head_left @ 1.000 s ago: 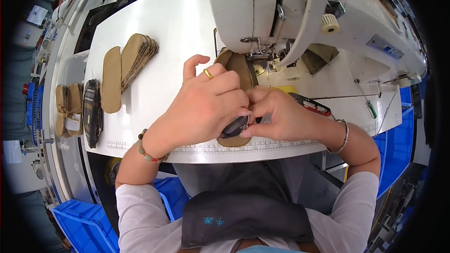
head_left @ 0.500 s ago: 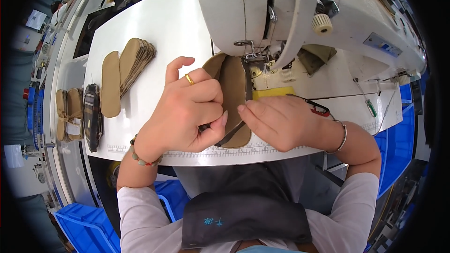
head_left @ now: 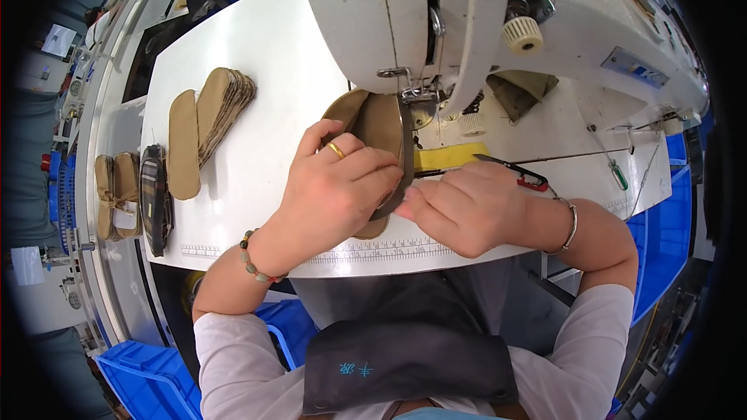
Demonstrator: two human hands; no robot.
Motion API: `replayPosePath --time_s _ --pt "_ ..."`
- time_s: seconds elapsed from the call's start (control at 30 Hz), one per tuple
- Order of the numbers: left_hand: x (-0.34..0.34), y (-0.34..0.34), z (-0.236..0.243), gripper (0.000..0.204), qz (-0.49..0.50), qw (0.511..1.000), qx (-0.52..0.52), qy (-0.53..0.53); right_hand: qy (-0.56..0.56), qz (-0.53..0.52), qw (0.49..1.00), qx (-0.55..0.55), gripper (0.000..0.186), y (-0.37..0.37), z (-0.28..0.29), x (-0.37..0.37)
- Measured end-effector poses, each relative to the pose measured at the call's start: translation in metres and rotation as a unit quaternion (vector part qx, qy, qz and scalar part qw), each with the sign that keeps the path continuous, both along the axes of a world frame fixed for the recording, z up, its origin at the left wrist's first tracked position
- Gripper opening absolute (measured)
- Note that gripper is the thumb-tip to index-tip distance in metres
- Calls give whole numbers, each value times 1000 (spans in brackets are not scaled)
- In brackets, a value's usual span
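A brown oval fabric piece lies on the table with its far end at the presser foot of the white sewing machine. Along its right edge runs a dark zipper strip, curving toward me, teeth partly showing. My left hand rests over the fabric, its curled fingers closed on the zipper strip near its bend. Close beside it, my right hand pinches the strip's edge between thumb and bent fingers. Both hands hide part of the fabric's near end.
Stacked brown oval pieces lie left, beside a dark striped bundle. Red-handled thread snips lie by my right hand near a yellow strip. Farther right are a green-handled screwdriver and blue bins.
My left hand has moved right and its fingers have come onto the zipper strip, close to my right hand. The right hand has barely moved.
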State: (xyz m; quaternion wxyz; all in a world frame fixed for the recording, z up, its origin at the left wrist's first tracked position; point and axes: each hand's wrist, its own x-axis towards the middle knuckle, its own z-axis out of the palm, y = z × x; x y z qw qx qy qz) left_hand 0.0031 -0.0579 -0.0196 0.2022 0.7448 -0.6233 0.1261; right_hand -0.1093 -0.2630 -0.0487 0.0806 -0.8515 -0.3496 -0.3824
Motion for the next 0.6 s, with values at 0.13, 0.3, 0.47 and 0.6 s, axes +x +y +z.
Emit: replayPosePath --time_s 0.13,0.3,0.47,0.6 --pt "8 1 6 18 15 999 -27 31 91 21 992 -86 21 -1 3 -8" --pt "9 -3 7 26 18 999 -37 16 44 -33 994 -90 23 24 -18 0" --pt "6 -3 12 31 10 1000 -22 -4 33 -11 993 -108 25 22 -17 -3" --pt "-3 -3 10 30 -15 999 44 28 45 2 993 -109 29 19 -15 -16"
